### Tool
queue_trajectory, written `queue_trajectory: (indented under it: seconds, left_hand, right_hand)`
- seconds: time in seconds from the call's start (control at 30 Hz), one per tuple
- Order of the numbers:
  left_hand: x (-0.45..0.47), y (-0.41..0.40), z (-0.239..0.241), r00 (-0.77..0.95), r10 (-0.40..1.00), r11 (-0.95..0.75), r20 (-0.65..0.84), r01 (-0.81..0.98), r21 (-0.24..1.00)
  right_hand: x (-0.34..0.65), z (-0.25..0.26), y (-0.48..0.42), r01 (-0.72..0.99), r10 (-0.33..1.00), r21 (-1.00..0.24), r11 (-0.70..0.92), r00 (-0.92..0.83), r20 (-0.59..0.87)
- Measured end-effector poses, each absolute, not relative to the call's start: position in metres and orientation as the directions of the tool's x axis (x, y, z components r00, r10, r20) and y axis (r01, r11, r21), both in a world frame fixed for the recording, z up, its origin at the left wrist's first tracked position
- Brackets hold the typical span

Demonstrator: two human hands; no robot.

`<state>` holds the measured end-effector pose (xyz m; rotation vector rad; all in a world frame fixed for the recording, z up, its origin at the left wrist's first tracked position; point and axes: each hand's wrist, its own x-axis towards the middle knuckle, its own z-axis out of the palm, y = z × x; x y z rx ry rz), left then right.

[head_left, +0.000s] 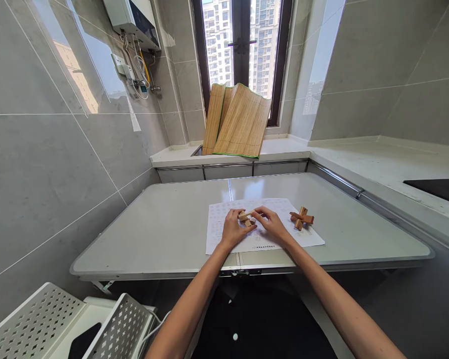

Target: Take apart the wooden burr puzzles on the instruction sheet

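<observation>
Head view, items by size; tiled walls (41,164), grey and glossy, enclosing the room to the left of both hands and beyond them; window (243,45), dark-framed, far beyond the fingers, tower blocks showing through it; desk (164,229), pale grey folding top with a metal rim, lying under both hands and stretching well to either side; counter (381,164), white stone, running along the far wall and down the right side, well to the right of the right hand; bamboo mats (239,122), two, leaning upright against the window sill, well beyond the fingers; perforated white rack (60,324), low at the near left, well apart from the left hand; printed sheet (224,229), white paper flat on the desk, directly beneath both hands; left hand (232,230), resting on the sheet, fingers (236,215) curled around the left end of the small wooden puzzle; right hand (272,225), resting on the sheet, fingers (261,213) pinched on the right end of the same piece; assembled wooden cross puzzle (301,218), darker brown, standing on the sheet just to the right of the right hand, untouched; small wooden puzzle (246,218), light wood, several short bars, held between the two sets of fingers just above the sheet; its exact joints too small to tell.
</observation>
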<state>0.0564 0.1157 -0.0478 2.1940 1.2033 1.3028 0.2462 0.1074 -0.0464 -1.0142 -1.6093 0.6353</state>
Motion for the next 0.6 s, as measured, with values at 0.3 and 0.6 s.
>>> queue_trajectory:
  seconds: [0.3,0.6]
  left_hand:
    - [0.056,0.118,-0.048,0.075,0.856,-0.423,0.511,0.669,0.611]
    - [0.057,0.116,-0.048,0.015,0.900,-0.273,0.436,0.798,0.537]
  right_hand:
    - [0.258,-0.061,0.121,0.411,0.860,-0.856,0.315,0.258,0.440]
    - [0.261,-0.074,0.125,0.552,0.890,-0.814,0.180,0.261,0.374]
